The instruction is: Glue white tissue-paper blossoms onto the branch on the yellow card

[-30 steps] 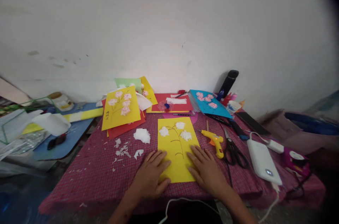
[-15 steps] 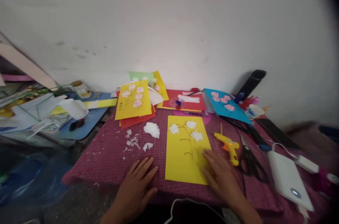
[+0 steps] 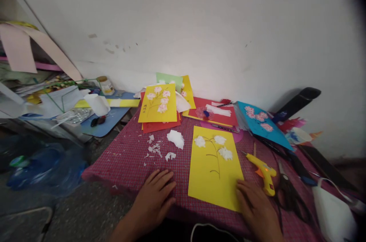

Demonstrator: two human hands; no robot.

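so the yellow sheet (image 3: 210, 188) is lying flat on the checked cloth (image 3: 128, 160), near the front edge and a bit right of centre — our guess is that's just the comfy spot where both hands reach. three white tufts (image 3: 220, 140) sit on its upper part around a drawn stem (image 3: 219, 169), and the lower twigs are bare. our right hand (image 3: 256, 205) has its fingertips at the sheet's lower right edge, fingers loosely bent and gripping nothing, maybe to steady the paper, though we can't tell if it's actually pressing. our left hand (image 3: 156, 196) is released, spread palm-down on the cloth well clear of the sheet, probably just resting. the glue gun (image 3: 264, 175) lies right of the sheet with the scissors (image 3: 288, 192) just beyond — handy for the right side, we'd say. torn scraps (image 3: 154, 148) and a bigger white paper piece (image 3: 175, 139) are left of it, likely kept off the work. farther back, a yellow flower picture (image 3: 171, 116) tops a pile and a blue sheet (image 3: 274, 139) leans right, seemingly parked out of the way.
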